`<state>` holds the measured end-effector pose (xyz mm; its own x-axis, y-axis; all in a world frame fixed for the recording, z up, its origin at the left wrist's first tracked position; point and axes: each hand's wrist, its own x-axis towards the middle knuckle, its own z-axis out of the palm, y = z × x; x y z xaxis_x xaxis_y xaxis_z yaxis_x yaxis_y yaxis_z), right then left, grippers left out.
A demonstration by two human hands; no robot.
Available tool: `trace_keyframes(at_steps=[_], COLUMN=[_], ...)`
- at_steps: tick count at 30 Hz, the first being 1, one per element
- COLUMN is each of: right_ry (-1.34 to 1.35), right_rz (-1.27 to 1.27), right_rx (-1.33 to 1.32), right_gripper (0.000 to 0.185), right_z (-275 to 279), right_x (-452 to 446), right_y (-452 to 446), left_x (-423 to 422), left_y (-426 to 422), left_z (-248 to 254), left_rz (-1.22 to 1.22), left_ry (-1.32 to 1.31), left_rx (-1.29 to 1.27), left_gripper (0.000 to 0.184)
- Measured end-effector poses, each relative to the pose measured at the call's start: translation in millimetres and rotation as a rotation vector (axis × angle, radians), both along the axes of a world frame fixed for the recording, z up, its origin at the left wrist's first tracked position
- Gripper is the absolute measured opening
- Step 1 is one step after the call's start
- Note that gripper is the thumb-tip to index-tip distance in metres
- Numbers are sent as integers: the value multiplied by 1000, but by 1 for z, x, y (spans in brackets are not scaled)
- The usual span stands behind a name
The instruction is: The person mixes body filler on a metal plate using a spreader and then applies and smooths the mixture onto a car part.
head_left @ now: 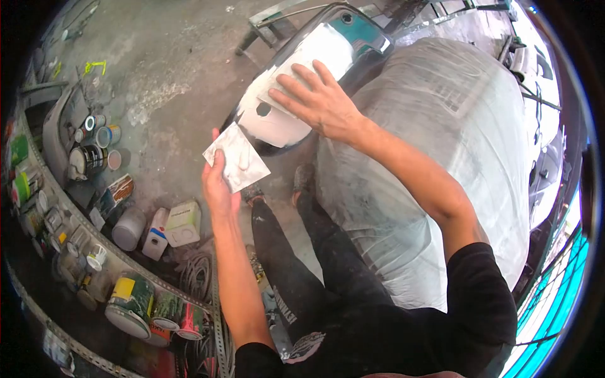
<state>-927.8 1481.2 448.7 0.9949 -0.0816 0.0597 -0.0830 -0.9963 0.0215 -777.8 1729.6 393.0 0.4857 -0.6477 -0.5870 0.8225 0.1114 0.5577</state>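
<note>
A long dark panel (372,33) with a teal end and a broad coat of white filler lies at the top centre; a round dark hole shows in its lower part. On the white area my right hand (321,104) rests flat with its fingers spread, over a pale sheet (270,94) that is partly hidden under it. My left hand (220,179) grips a square white plate (242,165), thumb on top, just beside the panel's lower end. A smear of paste-like material shows on the plate.
A plastic-covered bulky object (435,151) fills the right side. Shelves (120,258) with paint cans curve along the left. Cans (88,161), a grey jar (129,228) and a white-green container (183,223) stand on the floor. A metal stand (268,31) is behind the panel.
</note>
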Motion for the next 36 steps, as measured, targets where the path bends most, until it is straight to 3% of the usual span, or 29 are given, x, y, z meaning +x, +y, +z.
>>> trace_keyframes(at_steps=[19,36], right_ry=[21,-148], right_rz=[-22,-64], right_rx=[18,69], right_gripper=[75,70], right_z=[-17,-91], right_x=[-25,-128], right_y=[4,23], left_x=[-4,-13], left_y=[-2,-6], left_z=[0,0], left_rz=[-21,-15], left_ry=[-68,-144], left_rx=[41,144], left_gripper=[63,59])
